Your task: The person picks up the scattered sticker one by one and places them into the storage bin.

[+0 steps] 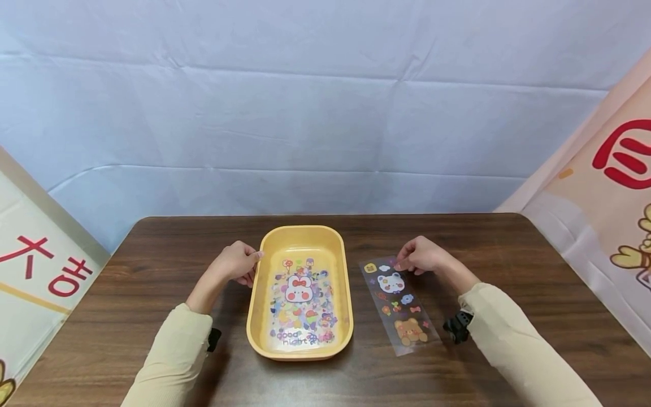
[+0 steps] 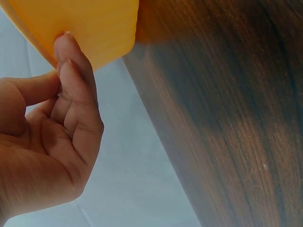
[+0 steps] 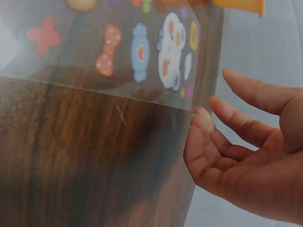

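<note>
My left hand (image 1: 239, 263) holds the left side of a yellow plastic tray (image 1: 256, 316); in the left wrist view the thumb is at the rim and the fingers lie along the outer wall. Inside the tray lie clear sticker sheets (image 1: 300, 308), the top one printed with a white rabbit and "good night". To the right of the tray, a transparent sticker sheet (image 1: 399, 305) with bear and flower stickers is on the table. My right hand (image 1: 419, 255) is at this sheet's far right corner. In the right wrist view its thumb and fingertips (image 3: 202, 118) are apart, close to the corner.
The dark wooden table (image 1: 173, 271) has its far edge just beyond the tray. A pale cloth backdrop (image 1: 325, 113) hangs behind it. Printed banners (image 1: 600, 186) stand at both sides. A black strap device (image 1: 459, 327) sits on my right wrist.
</note>
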{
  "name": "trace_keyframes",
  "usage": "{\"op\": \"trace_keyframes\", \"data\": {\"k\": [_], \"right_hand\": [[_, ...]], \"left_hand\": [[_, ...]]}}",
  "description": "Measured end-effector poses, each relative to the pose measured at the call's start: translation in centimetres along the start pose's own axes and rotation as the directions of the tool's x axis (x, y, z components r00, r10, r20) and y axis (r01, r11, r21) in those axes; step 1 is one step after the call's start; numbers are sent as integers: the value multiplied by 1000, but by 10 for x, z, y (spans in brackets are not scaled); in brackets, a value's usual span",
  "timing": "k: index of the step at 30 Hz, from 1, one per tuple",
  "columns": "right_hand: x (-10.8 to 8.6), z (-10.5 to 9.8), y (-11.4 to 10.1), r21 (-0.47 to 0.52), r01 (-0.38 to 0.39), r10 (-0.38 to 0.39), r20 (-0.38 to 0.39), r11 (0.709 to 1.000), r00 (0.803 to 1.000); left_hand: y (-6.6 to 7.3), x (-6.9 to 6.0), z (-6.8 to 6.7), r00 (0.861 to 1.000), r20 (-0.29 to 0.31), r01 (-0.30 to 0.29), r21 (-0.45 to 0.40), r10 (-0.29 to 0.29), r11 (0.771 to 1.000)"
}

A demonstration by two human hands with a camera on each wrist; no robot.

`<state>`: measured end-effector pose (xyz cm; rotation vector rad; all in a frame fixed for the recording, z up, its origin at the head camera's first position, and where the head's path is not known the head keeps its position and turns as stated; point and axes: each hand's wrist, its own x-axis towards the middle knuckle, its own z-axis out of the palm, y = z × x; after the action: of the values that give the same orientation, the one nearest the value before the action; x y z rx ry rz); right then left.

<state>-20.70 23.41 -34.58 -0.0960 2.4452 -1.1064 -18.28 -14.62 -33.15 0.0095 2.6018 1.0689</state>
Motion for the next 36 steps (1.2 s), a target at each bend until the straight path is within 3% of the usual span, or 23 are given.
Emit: {"op": "trace_keyframes", "data": {"k": [17,36], "right_hand": [[4,10,14,-23,-26,24,-66,999,998],[4,18,12,-55,-60,52,-136,997,989]], "left_hand": [[-1,0,-1,1000,7,3,-18,-3,1000],[-1,0,-1,1000,-3,-6,-12,6,1000]]}}
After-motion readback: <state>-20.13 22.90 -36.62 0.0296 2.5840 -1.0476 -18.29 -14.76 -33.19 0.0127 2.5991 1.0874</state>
